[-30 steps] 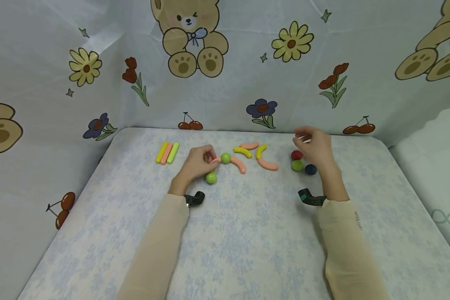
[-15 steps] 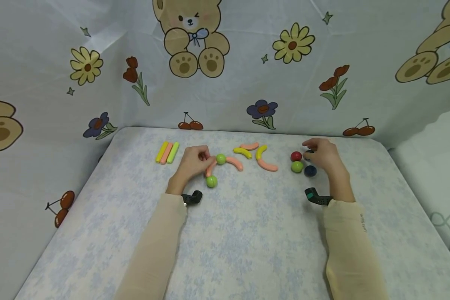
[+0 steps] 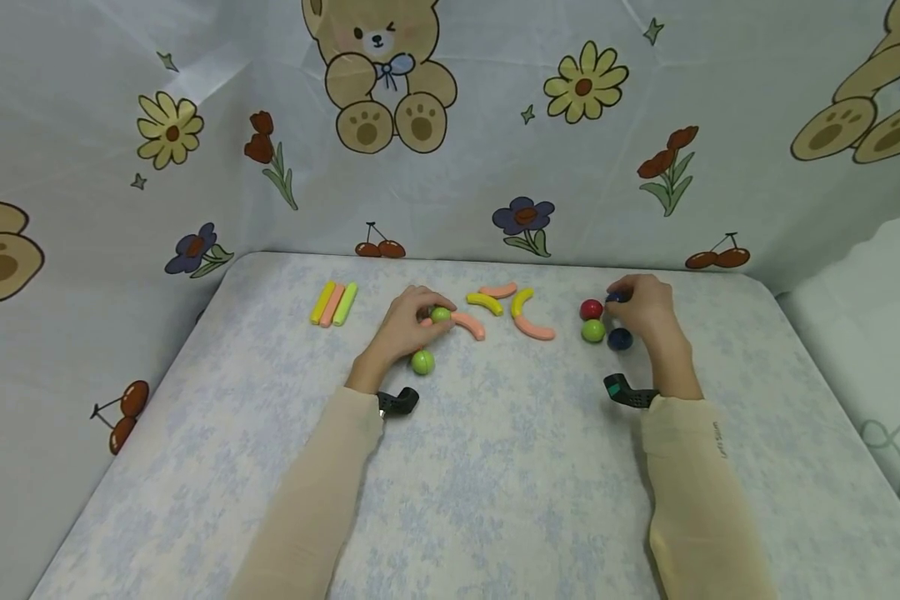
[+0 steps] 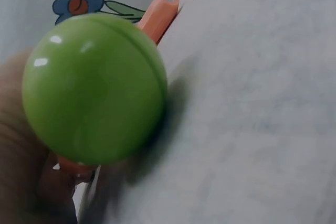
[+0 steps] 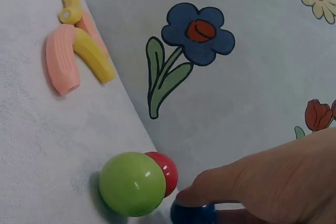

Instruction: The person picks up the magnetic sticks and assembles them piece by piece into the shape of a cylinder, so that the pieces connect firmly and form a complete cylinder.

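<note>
Over the table (image 3: 495, 475), I've slid the left hand (image 3: 405, 323) right. It and the right hand (image 3: 648, 307) both pinch. The pink stick (image 3: 468, 326) slants longways right, toward me, from the left's green ball (image 3: 440, 314); the right holds a blue ball (image 5: 192, 215).

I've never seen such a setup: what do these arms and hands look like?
The left hand and right hand are a person's, both bare. Long beige sleeves; the right sleeve has small dark lettering near the cuff. Beside each cuff is a black, angled device; the right device has a green patch.
</note>
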Demonstrator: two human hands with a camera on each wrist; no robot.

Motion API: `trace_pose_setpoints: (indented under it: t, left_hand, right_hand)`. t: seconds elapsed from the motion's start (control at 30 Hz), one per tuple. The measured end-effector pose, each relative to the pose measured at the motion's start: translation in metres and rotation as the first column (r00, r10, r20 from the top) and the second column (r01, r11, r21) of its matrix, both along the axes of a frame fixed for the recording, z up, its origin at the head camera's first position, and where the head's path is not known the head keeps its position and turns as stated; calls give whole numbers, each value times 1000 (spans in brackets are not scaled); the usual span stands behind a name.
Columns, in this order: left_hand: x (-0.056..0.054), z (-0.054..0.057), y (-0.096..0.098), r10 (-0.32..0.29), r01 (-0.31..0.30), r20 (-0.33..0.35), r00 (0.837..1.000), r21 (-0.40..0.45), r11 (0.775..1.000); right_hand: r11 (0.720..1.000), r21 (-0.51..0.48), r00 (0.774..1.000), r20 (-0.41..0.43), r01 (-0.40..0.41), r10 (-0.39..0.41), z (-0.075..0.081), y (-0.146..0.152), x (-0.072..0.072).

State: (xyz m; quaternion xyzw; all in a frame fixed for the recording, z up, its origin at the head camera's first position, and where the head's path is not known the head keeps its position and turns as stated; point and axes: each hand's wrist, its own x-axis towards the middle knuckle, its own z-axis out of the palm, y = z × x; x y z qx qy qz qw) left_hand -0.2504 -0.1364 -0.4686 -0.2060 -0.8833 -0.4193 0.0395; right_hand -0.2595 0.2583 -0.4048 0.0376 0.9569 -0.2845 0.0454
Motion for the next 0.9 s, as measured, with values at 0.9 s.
trace_pose_setpoints:
  t: [0.9]
  left_hand:
    - [2, 0, 1, 176, -176, -9, 984, -35, 984]
  right_hand:
    - [899, -161, 908, -179, -407, 379, -12, -142, 33]
